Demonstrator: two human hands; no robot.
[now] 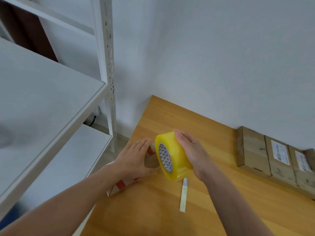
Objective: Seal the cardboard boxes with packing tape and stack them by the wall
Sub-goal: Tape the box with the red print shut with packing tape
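- Lower centre of the frame: small cardboard box (119,187), printed red and white, lying at the left edge of the wooden surface (162,218) and mostly hidden under a hand. Flaps not visible, so no telling how far sealed.
- Left grip (136,159) released, fingers straight and flat on the box top, thumb spread toward the roll. Probably pressing down to hold the flaps closed and stop the box sliding off the nearby edge during taping.
- Tape roll (172,155), translucent yellow, held just right of the box, touching or nearly touching the left thumb, tilted with the printed core facing the camera. Likely positioned close in order to lay the tape end onto the box top. Free end of tape not discernible.
- Right grip (190,154) clenched around the roll's outer band from the right side, fingers curled over the top. A hold suited to pulling and unrolling.
- Pale narrow strip (183,196) lying on the surface just below the roll, apart from the box. Cut tape or a tool, impossible to tell.
- Right edge of the frame: row of brown boxes (254,149), touching one another and set against the white wall (221,57), some bearing white labels. Judged the finished pile, well apart from the working spot.
- Left half of the frame: white metal shelving (42,99) beside the surface, uninvolved.
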